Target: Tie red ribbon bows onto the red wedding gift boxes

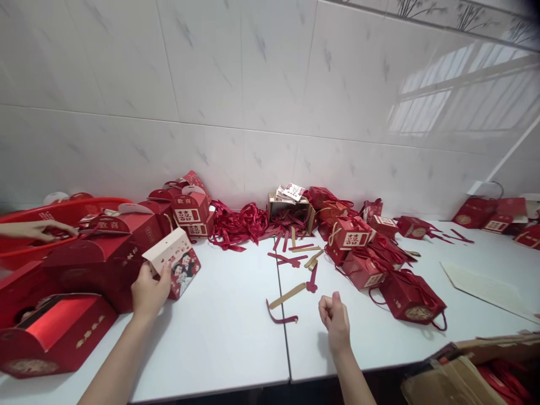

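Observation:
My left hand [151, 286] grips a small red gift box [185, 272] with a cream top flap and a printed cartoon couple, holding it tilted over the table beside larger red boxes. To the right, my right hand [336, 318] hovers above the white table with its fingers curled in and the thumb up; I see nothing in it. Nearest to that hand lie a gold paper strip [288, 295] and a dark red ribbon strip [280, 320]. More red and gold strips [291, 260] are scattered behind them.
Large red boxes [95, 264] and a red plastic basket [105, 202] stand left, with another person's hand [46, 230] at the basket. Red ribbons [240, 224] lie by the wall. Small tied boxes [411, 295] fill the right; a cardboard carton [451, 382] is below the table edge.

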The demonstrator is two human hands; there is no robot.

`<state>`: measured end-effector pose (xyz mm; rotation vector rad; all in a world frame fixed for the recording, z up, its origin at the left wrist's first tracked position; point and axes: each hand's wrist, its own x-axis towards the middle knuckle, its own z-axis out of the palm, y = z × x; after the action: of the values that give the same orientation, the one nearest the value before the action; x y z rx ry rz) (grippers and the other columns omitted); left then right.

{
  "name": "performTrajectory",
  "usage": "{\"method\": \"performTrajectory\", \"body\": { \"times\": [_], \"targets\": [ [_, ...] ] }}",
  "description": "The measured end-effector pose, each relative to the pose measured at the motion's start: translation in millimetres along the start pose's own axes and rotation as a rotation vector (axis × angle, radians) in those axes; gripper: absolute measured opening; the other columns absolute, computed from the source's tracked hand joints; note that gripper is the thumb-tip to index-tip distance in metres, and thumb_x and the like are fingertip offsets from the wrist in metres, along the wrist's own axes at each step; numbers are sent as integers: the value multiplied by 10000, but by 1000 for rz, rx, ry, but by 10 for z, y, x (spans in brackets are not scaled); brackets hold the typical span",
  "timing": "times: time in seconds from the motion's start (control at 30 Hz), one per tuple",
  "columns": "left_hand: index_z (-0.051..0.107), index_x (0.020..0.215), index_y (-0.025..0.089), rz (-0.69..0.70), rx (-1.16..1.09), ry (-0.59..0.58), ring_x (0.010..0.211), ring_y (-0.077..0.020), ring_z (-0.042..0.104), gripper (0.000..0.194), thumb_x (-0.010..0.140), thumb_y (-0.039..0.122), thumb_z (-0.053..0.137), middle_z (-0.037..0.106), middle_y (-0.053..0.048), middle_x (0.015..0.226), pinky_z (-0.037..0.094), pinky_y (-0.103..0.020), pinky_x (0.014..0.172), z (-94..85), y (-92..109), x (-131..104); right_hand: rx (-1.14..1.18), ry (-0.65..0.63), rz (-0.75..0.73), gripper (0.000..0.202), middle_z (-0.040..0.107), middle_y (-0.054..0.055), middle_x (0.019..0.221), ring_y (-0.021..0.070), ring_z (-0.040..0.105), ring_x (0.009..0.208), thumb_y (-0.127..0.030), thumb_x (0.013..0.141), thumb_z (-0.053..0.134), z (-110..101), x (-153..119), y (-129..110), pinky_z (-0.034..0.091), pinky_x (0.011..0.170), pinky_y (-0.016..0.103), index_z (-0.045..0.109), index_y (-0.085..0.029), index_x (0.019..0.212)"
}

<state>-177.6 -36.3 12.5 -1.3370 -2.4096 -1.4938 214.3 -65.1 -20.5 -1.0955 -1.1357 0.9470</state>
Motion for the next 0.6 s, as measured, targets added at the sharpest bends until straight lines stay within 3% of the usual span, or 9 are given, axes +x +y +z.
{"method": "performTrajectory", "body": {
  "times": [0.13, 0.23, 0.4, 0.53, 0.6],
  "targets": [
    [576, 1027, 148, 90, -185, -169, 924, -352, 662, 423, 791, 491, 499, 696, -159, 1019, 533, -433, 762, 88, 91, -366, -27, -8, -42, 595, 234, -53, 474, 93, 242, 446, -697, 808, 333, 123, -35, 9, 210, 447, 260, 333, -215, 459],
    [592, 1016, 168, 129, -290, -291, 883, -286, 687, 402, 792, 491, 510, 720, -105, 997, 568, -360, 723, 167, 217, -705, -4, -61, -62, 527, 312, -46, 484, 101, 310, 463, -639, 811, 429, 253, -68, 11, 265, 455, 249, 438, -196, 525],
    [591, 1043, 164, 102, -511, -507, 969, -271, 661, 375, 806, 447, 531, 705, -107, 1055, 551, -373, 813, 191, 480, -1182, 12, -170, -136, 459, 319, -54, 423, 84, 280, 413, -523, 799, 544, 462, -160, -26, 243, 411, 230, 505, -185, 491],
    [604, 1036, 169, 95, -552, -615, 1002, -260, 646, 333, 843, 420, 503, 692, -98, 1085, 534, -365, 851, 121, 607, -1384, -31, -88, -262, 398, 270, -79, 433, 75, 253, 412, -422, 714, 680, 575, -208, -137, 247, 393, 216, 447, -199, 482],
    [607, 1052, 173, 90, -581, -649, 1016, -262, 639, 331, 848, 413, 504, 692, -94, 1084, 531, -363, 856, 86, 633, -1437, -91, -42, -381, 242, 402, -53, 514, 107, 388, 473, -354, 681, 725, 606, -200, -207, 366, 447, 236, 547, -204, 615]
  ]
}}
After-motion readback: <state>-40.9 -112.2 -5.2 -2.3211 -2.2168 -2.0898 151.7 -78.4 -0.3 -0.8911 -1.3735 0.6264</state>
